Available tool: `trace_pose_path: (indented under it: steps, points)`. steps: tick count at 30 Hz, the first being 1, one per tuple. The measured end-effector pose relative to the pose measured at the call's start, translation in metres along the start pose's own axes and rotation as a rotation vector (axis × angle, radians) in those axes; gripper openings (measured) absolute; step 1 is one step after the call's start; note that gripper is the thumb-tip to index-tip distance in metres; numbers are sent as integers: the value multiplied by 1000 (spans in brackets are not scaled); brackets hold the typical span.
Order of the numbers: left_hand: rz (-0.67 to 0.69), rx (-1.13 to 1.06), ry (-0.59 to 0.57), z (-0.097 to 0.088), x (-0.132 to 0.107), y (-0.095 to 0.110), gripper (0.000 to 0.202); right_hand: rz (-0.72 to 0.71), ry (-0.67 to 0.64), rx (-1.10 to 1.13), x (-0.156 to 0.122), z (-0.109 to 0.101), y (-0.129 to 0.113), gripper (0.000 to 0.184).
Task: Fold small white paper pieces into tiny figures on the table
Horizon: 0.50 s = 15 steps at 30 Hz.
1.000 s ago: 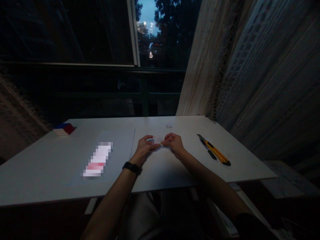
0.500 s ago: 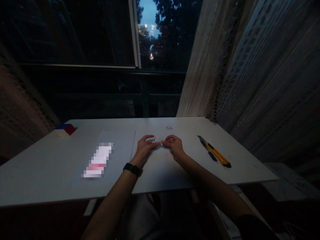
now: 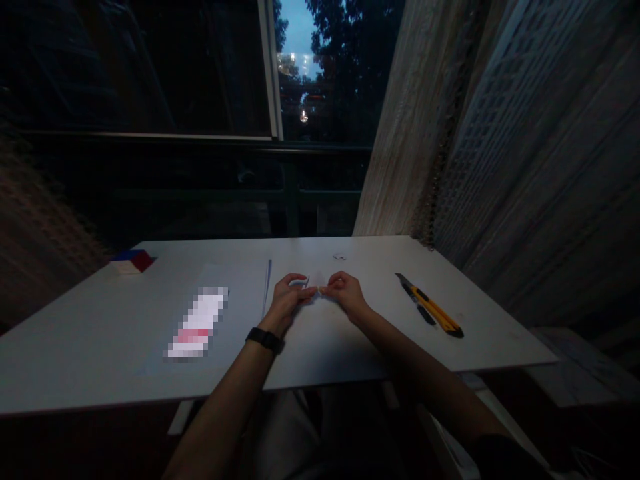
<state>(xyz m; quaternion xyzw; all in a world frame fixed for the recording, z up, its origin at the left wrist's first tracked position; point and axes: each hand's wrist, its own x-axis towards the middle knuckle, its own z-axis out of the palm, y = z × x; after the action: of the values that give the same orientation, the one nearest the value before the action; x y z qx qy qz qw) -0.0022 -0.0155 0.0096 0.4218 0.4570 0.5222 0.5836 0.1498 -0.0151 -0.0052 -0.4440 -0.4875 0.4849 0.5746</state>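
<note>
My left hand (image 3: 287, 299) and my right hand (image 3: 346, 294) meet fingertip to fingertip over the middle of a white table (image 3: 100, 347). Both pinch a small white piece of paper (image 3: 306, 283) between them, held low over the table top. The paper is mostly hidden by my fingers and the dim light. A black watch (image 3: 265, 338) is on my left wrist.
A yellow and black utility knife (image 3: 430, 309) lies to the right of my hands. A sheet of paper with a blurred patch (image 3: 200, 320) lies to the left. A red, blue and white block (image 3: 131, 261) sits at the far left corner. A tiny paper scrap (image 3: 339, 257) lies beyond my hands.
My hands have stayed in place and drawn slightly closer to the table. The white piece shows less between my fingers than one second ago.
</note>
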Motion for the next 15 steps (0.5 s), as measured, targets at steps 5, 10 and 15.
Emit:
trace_pose_path:
  steps: [5,10,15]
  points:
    - [66,67,-27,3,0,-2,60,-33,67,-19,2,-1,1,42]
    - [80,83,-51,3,0,-4,61,-32,69,40,1,2,4,44]
    - [83,65,-11,3,2,-6,53,-23,-18,11,1,0,2,42]
